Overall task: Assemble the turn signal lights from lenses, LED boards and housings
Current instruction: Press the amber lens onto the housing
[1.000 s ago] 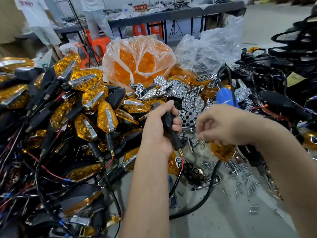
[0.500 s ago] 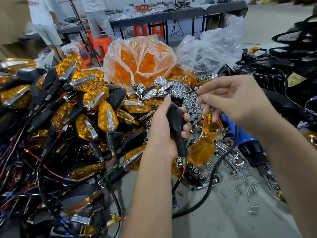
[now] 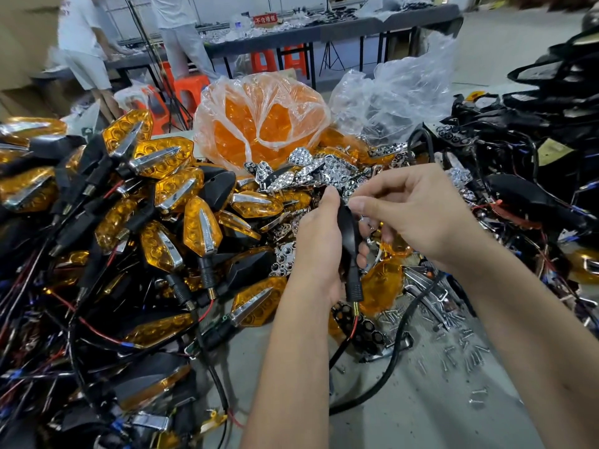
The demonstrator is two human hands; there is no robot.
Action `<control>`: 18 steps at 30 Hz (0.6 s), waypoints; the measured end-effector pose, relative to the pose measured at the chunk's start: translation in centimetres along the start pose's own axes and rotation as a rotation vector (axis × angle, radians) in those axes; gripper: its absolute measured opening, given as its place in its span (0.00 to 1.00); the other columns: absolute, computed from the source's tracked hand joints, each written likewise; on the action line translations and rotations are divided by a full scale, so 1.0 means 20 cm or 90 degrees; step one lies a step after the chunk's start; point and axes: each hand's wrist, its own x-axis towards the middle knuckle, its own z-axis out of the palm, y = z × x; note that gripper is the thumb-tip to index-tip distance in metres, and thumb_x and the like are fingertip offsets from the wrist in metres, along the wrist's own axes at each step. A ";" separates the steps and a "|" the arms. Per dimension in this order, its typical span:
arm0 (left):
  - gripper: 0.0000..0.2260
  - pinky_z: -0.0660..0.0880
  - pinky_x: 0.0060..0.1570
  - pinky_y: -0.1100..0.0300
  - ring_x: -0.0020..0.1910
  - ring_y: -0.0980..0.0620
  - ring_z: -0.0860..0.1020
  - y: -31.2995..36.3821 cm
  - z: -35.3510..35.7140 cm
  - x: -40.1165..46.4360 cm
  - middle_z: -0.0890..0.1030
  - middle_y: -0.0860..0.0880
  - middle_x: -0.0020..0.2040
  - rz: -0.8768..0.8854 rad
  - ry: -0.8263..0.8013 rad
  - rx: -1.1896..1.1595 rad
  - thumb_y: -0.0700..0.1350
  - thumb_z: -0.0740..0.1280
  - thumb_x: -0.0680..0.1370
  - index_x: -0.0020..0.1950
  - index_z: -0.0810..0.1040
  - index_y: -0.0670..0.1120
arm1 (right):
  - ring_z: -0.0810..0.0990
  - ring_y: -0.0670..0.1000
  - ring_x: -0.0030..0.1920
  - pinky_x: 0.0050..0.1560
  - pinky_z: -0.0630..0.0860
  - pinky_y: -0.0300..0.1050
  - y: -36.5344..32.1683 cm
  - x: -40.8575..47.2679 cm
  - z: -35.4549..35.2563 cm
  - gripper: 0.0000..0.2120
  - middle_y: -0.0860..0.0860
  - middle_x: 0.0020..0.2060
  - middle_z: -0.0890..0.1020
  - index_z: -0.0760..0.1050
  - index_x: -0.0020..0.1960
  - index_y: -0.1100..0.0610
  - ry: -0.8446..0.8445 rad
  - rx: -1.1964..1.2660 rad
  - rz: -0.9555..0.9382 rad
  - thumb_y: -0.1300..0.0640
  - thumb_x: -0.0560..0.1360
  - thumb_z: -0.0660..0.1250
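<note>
My left hand [image 3: 319,251] grips a black turn signal housing [image 3: 348,231] upright by its stem, and a red and black wire hangs from the stem's brass end. My right hand [image 3: 418,215] is against the housing's right side, with its fingertips at the housing's top edge. It holds an amber lens [image 3: 395,247] that is mostly hidden under the palm. A second amber lens [image 3: 381,286] lies on the table just below the hands. The inside of the housing faces away from me.
Finished amber signals [image 3: 162,205] are piled at the left with tangled wires. Behind are a bag of amber lenses [image 3: 259,124], a clear bag [image 3: 389,98] and chrome reflectors [image 3: 324,170]. Screws [image 3: 460,345] and a black cable [image 3: 398,351] lie at the right, and black housings [image 3: 534,196] beyond. Two people stand at a far table.
My right hand lifted an amber lens off the table and brought it up and left against the housing. My left hand raised the housing slightly. The blue tool is out of sight.
</note>
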 end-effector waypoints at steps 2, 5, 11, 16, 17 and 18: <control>0.24 0.68 0.22 0.63 0.22 0.50 0.72 -0.01 0.01 0.00 0.80 0.45 0.32 0.015 -0.003 0.022 0.58 0.56 0.87 0.48 0.79 0.40 | 0.77 0.53 0.27 0.26 0.73 0.39 0.01 0.00 0.00 0.03 0.60 0.29 0.83 0.86 0.42 0.58 -0.008 0.004 0.017 0.63 0.74 0.78; 0.24 0.68 0.22 0.63 0.22 0.49 0.72 -0.02 0.02 0.01 0.79 0.45 0.31 0.030 0.017 0.040 0.58 0.56 0.87 0.46 0.78 0.39 | 0.76 0.49 0.25 0.26 0.73 0.38 0.02 0.00 -0.01 0.04 0.55 0.27 0.82 0.86 0.42 0.56 -0.013 -0.005 0.031 0.62 0.74 0.77; 0.24 0.69 0.22 0.62 0.21 0.50 0.72 -0.02 0.01 0.01 0.79 0.45 0.31 0.012 0.033 0.028 0.60 0.58 0.86 0.47 0.77 0.40 | 0.76 0.50 0.24 0.26 0.74 0.37 0.03 0.01 -0.03 0.04 0.54 0.28 0.81 0.86 0.41 0.56 -0.009 -0.012 0.048 0.59 0.74 0.78; 0.26 0.69 0.21 0.62 0.22 0.50 0.73 -0.03 0.01 0.01 0.79 0.45 0.31 0.024 0.022 0.037 0.60 0.58 0.86 0.43 0.78 0.40 | 0.76 0.49 0.25 0.26 0.74 0.37 0.03 0.01 0.00 0.03 0.56 0.29 0.82 0.87 0.41 0.57 -0.024 0.030 0.048 0.58 0.74 0.77; 0.26 0.69 0.22 0.62 0.22 0.50 0.73 -0.02 0.01 0.01 0.79 0.45 0.31 0.025 0.019 0.038 0.61 0.58 0.86 0.43 0.78 0.41 | 0.76 0.49 0.25 0.26 0.74 0.37 0.03 0.01 -0.01 0.04 0.56 0.29 0.82 0.87 0.41 0.57 -0.023 0.034 0.047 0.57 0.73 0.77; 0.26 0.69 0.22 0.62 0.22 0.50 0.73 -0.02 0.01 0.01 0.79 0.45 0.32 0.028 0.016 0.040 0.61 0.58 0.86 0.42 0.78 0.41 | 0.76 0.49 0.25 0.26 0.74 0.37 0.03 0.01 -0.01 0.04 0.55 0.29 0.82 0.87 0.41 0.56 -0.023 0.035 0.046 0.56 0.73 0.77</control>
